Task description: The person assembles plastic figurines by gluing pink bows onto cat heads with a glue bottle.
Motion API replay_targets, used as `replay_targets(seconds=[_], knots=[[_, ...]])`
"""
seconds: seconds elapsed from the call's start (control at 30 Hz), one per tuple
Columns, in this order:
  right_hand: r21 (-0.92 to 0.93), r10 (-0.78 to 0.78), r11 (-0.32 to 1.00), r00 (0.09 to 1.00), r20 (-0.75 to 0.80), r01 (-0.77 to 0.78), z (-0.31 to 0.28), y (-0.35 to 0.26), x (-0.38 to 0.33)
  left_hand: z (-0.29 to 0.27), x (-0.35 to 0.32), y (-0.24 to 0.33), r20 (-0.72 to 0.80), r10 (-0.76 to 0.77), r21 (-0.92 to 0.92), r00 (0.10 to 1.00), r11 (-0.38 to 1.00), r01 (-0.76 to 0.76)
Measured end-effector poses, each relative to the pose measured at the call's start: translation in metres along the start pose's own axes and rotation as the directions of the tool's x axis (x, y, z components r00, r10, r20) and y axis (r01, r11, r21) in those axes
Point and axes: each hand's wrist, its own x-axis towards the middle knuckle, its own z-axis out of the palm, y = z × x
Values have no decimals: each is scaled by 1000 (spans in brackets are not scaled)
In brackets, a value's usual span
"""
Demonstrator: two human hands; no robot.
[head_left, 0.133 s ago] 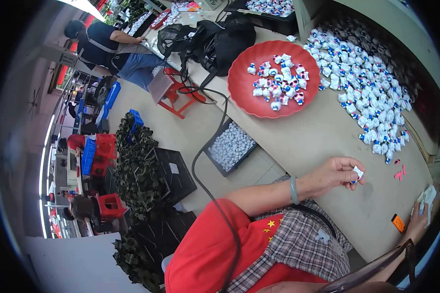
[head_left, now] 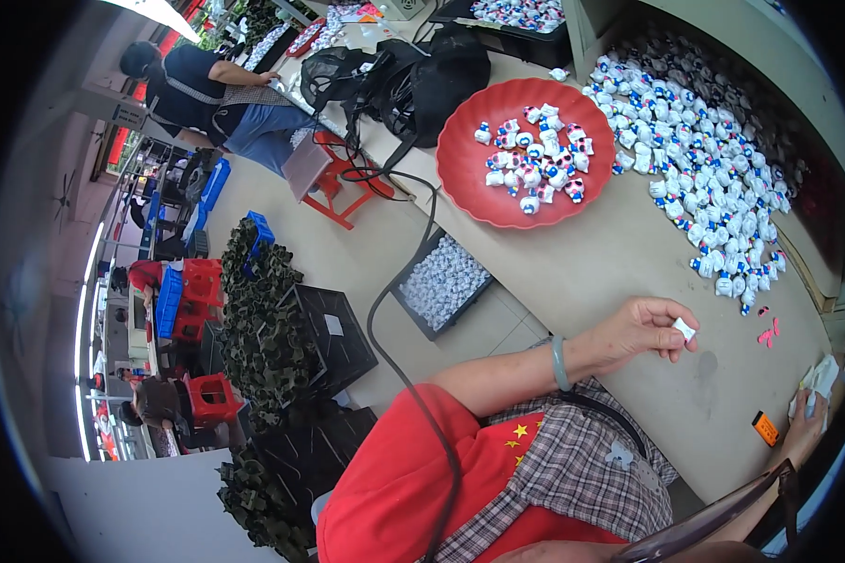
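Pinching white figurine [head_left: 684, 328] — left fingers [head_left: 665, 337] inside table edge [head_left: 528, 302].

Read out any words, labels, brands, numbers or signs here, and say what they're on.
No text is legible here.
Grey panel, upper left: too blurred.
White label on the black crate: too small.
Orange-and-black item on the table: too small.
Small white piece in the left hand: no lettering visible.
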Motion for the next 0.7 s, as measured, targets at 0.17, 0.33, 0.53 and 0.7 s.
replay_targets(seconds=[0.17,0.33,0.53,0.7], knots=[[340,44,940,992,-118,-1,-12,-3,-3,-10,-5,29,-96,65,177,993,983,-48],[405,184,914,920,-346,-31,-36,-16,-22,-23,-17,77,-286,361,614,888,780,-119],[327,137,945,935,-326,-25,-29,-33,-21,-45,-28,132,-37,843,999,537,30,22],[159,-75,972,871,-485,172,-45,-58,-26,-63,-9,132,206,706,845,677,-477,241]])
